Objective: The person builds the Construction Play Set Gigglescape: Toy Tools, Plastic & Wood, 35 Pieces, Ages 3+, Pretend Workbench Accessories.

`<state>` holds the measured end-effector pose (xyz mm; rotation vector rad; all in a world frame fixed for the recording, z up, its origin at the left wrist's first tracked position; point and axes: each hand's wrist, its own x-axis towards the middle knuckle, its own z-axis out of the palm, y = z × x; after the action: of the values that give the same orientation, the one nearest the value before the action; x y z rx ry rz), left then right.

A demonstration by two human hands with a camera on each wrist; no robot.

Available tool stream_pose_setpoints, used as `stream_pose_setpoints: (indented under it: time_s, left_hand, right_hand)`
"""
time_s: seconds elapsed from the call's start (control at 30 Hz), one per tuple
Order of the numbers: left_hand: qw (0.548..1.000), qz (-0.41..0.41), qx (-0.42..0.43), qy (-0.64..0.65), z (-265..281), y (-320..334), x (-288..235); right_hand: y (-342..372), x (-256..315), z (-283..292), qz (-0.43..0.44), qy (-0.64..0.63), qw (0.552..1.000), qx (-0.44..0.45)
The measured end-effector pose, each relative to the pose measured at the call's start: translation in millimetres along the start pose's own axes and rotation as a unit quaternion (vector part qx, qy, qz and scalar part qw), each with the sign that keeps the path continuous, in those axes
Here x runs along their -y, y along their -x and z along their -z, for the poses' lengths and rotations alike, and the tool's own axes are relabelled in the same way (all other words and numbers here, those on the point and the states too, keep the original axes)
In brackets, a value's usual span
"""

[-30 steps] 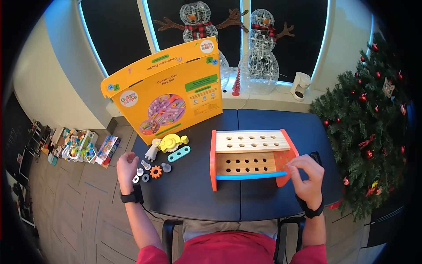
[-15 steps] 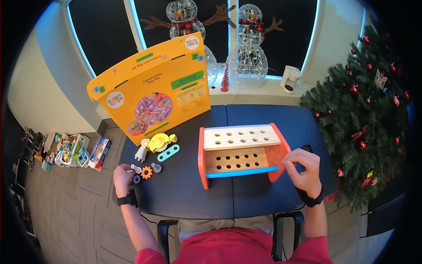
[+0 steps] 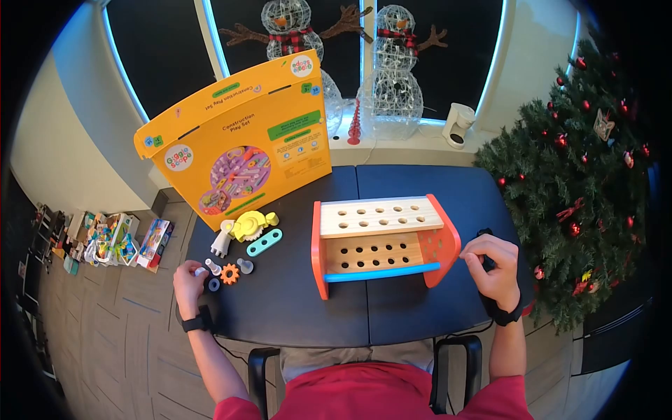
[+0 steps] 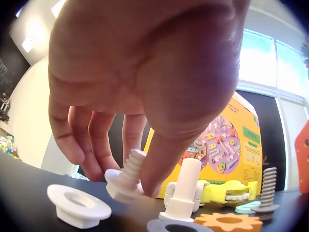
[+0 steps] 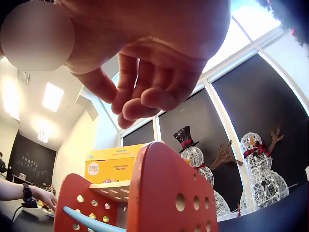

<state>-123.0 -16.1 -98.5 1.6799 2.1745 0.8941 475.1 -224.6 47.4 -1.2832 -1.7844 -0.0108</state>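
Observation:
My left hand (image 3: 187, 287) is low at the table's left side, among small toy parts. Its thumb and fingers pinch a white toy bolt (image 4: 128, 179), tilted with the threads up. A white nut (image 4: 79, 205), a smooth white peg (image 4: 184, 186), a grey nut (image 3: 213, 285), an orange gear (image 3: 229, 274) and a grey screw (image 3: 244, 266) lie close by. My right hand (image 3: 495, 266) hovers beside the right end of the wooden toy toolbox (image 3: 378, 273), fingers loosely curled with nothing in them. The toolbox has red ends, a blue bar and rows of holes.
A yellow box (image 3: 245, 140) stands at the back left of the dark table (image 3: 301, 322). Before it lie a yellow toy piece (image 3: 253, 225), a light grey piece (image 3: 222, 241) and a teal strip (image 3: 264, 243). A decorated tree (image 3: 581, 203) is at the right.
My left hand has come down onto the small parts and taken hold of the white bolt. My right hand stays by the toolbox's right end. The head view has shifted slightly.

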Motion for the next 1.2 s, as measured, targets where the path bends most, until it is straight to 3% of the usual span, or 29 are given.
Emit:
stream_pose_setpoints:
  time_s: [0.13,0.2,0.27,0.47,0.67,0.73,0.8,0.87,1.0,1.2]
  left_hand:
    - [0.995,-0.029,-0.092,-0.017,14,4,-1]
    - [0.981,-0.061,-0.176,0.058,25,8,-12]
    - [0.982,-0.05,-0.167,0.077,43,21,-45]
    - [0.951,-0.149,-0.173,0.208,51,44,-107]
    - [0.961,-0.143,0.09,0.216,27,74,-165]
    - [0.943,-0.179,0.131,0.246,4,77,-174]
    - [0.939,-0.202,0.167,0.224,-17,75,-179]
    - [0.927,-0.293,0.161,0.168,-30,78,-187]
    - [0.913,-0.292,0.239,0.154,-66,74,-186]
    - [0.915,-0.29,0.253,0.12,-93,71,-193]
  right_hand:
    - [-2,0,5,0.004,0.007,1.0,-0.002]
    - [-5,-1,6,0.01,0.008,1.0,-0.005]
    - [-8,-2,9,0.015,0.01,1.0,-0.008]
    - [-12,-18,13,-0.008,0.041,0.999,-0.023]
    - [0,-11,-1,-0.012,0.032,0.999,-0.005]
    - [3,-6,-9,0.004,0.029,1.0,0.002]
    - [5,-2,-17,0.04,0.022,0.999,0.006]
    - [7,-3,-21,0.055,0.029,0.998,0.004]
    - [12,-5,-23,0.056,0.025,0.998,0.015]
    - [30,-21,-13,0.036,0.046,0.998,0.023]
